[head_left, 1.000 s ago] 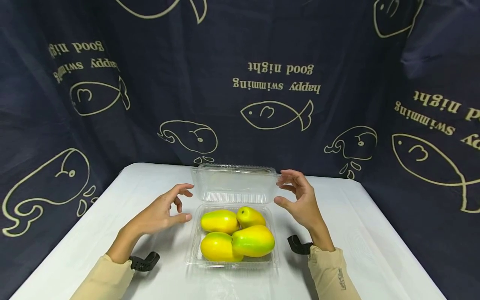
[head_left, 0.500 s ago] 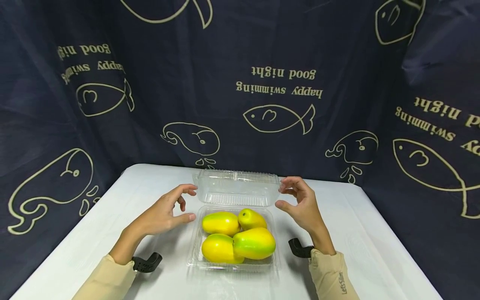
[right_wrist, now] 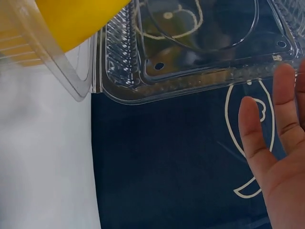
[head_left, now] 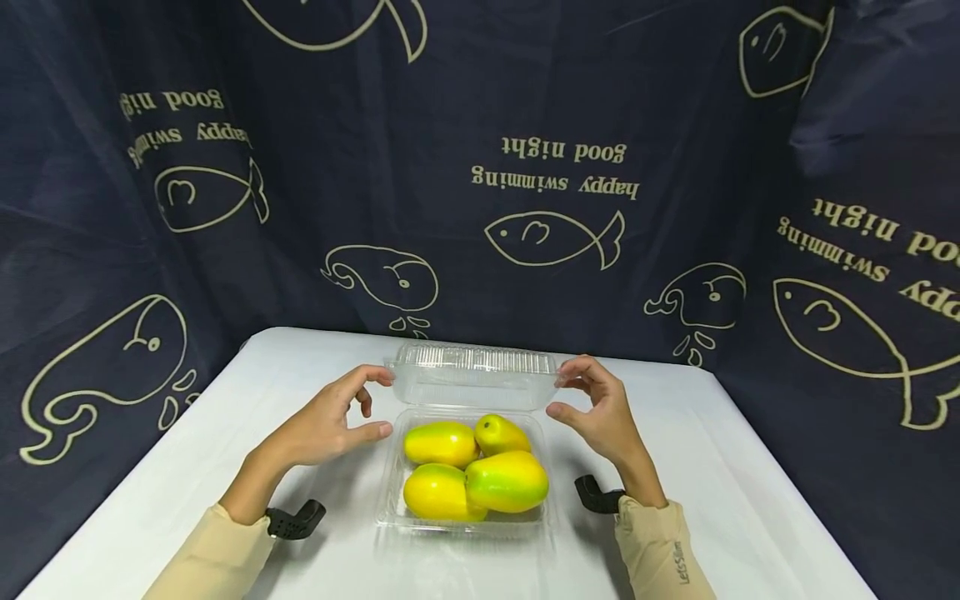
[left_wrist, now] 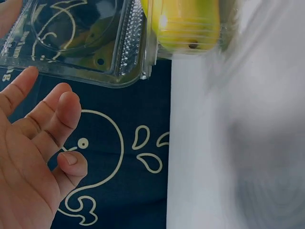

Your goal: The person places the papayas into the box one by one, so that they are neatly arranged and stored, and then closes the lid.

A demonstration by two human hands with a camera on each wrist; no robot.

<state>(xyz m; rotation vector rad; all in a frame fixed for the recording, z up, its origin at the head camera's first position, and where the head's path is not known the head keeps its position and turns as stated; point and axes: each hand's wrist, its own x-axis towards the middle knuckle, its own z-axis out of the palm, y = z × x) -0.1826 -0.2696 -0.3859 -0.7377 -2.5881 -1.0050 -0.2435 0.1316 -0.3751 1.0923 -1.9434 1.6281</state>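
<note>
A clear plastic clamshell box (head_left: 459,526) stands on the white table in the head view, its base holding several yellow-green, mango-like fruits (head_left: 507,481). Its hinged lid (head_left: 474,390) is raised at the far side. My left hand (head_left: 318,427) is at the lid's left edge, fingers loosely bent, with a fingertip touching the rim in the left wrist view. On the opposite edge, fingertips of my right hand (head_left: 600,410) touch the lid (right_wrist: 190,76). Both thumbs stand away from the lid, near the base's far corners.
A white cloth-covered table (head_left: 720,500) lies under the box. Behind it and at both sides hangs a dark blue curtain (head_left: 420,167) with fish and whale outlines. A black wrist camera mount (head_left: 297,520) sits below each hand.
The lid has tilted towards me, showing more of its ridged far side. Both hands have stayed at its edges with little movement. The head view has shifted slightly.
</note>
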